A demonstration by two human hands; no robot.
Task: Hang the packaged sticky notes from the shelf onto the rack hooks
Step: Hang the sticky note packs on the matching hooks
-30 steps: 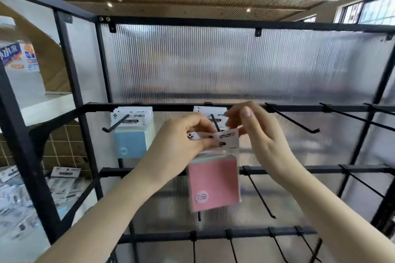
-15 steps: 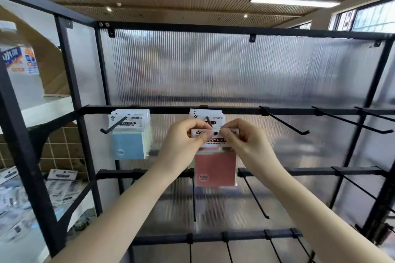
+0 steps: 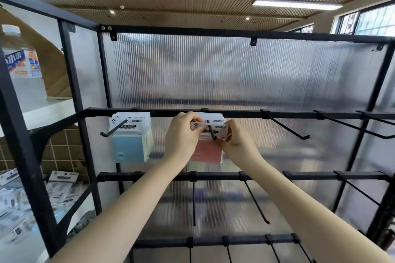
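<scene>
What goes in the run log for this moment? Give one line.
left hand: pinches pink sticky-note pack | right hand: pinches same pack | pack: header on black rack hook

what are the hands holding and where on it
Both hands pinch the pink sticky note pack by its white header card: left hand at the left end, right hand at the right.

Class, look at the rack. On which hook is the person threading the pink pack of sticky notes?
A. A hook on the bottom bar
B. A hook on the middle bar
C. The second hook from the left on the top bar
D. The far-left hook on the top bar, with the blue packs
C: both hands, left hand and right hand, hold the pink pack on the second hook, beside the blue packs.
</scene>
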